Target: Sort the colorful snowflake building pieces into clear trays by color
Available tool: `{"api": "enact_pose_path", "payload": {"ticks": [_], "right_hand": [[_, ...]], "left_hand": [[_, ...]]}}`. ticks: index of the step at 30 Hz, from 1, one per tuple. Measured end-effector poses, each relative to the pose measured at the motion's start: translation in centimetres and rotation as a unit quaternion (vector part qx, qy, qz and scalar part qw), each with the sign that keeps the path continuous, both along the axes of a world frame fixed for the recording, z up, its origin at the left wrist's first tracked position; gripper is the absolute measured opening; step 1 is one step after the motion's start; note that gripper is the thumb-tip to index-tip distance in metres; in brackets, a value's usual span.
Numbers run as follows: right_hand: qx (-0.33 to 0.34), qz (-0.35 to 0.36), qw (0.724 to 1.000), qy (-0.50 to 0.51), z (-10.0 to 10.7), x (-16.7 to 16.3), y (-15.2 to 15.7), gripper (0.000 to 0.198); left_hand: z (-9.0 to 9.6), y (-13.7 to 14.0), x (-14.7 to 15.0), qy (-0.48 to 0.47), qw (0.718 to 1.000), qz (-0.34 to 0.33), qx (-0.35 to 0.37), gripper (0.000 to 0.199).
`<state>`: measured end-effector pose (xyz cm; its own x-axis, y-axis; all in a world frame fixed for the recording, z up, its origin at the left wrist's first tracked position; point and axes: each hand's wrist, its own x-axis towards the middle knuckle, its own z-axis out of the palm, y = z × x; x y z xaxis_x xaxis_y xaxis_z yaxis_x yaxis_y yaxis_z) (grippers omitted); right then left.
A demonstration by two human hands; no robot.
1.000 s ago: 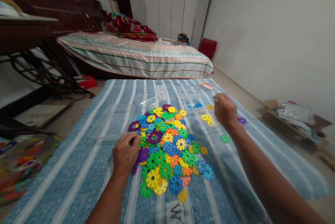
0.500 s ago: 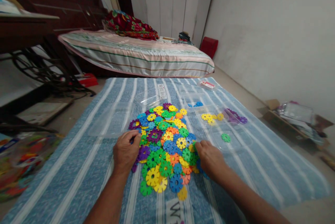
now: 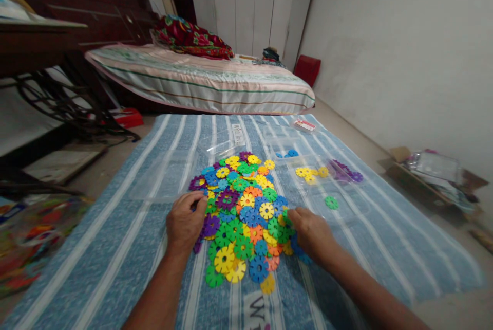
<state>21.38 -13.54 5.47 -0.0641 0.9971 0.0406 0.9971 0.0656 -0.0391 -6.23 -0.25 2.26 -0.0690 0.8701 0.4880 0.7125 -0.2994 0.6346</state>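
A pile of flat notched plastic discs (image 3: pixel 243 246) in green, yellow, blue, orange and purple lies spread on the striped cloth. My left hand (image 3: pixel 186 221) rests at the pile's left side, fingers curled in; what they hold, if anything, is hidden. Beside it lie purple discs (image 3: pixel 211 225). At the right edge of the pile, my right hand (image 3: pixel 311 233) has its fingers pinched at a green notched disc (image 3: pixel 285 218). Blue discs (image 3: pixel 301 252) show partly under that hand.
Clear trays stand to the right, holding blue discs (image 3: pixel 292 153), yellow discs (image 3: pixel 305 171), purple discs (image 3: pixel 342 168) and a green disc (image 3: pixel 331 203). Another clear tray (image 3: pixel 159 186) is at the left. Beyond the cloth (image 3: pixel 115 227) is a bed (image 3: pixel 215 83); a cardboard box (image 3: pixel 435 186) sits at right.
Both hands stay nearly where they were. By the right fingers, the green discs at the pile's edge have shifted slightly.
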Motion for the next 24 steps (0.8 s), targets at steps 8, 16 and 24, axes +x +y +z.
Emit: {"api": "enact_pose_path", "payload": {"ticks": [8, 16, 24], "right_hand": [[0.183, 0.056, 0.98, 0.063, 4.5, 3.4, 4.2, 0.039], [0.131, 0.051, 0.99, 0.027, 4.0, 2.2, 3.9, 0.023], [-0.068, 0.102, 0.992, -0.015, 1.6, -0.5, 1.9, 0.021]], "left_hand": [[0.1, -0.1, 0.0, -0.002, 1.0, -0.001, -0.003, 0.024], [0.2, -0.1, 0.1, -0.005, 1.0, -0.003, -0.005, 0.024], [-0.2, 0.0, 0.1, -0.001, 1.0, -0.001, 0.005, 0.024]]}}
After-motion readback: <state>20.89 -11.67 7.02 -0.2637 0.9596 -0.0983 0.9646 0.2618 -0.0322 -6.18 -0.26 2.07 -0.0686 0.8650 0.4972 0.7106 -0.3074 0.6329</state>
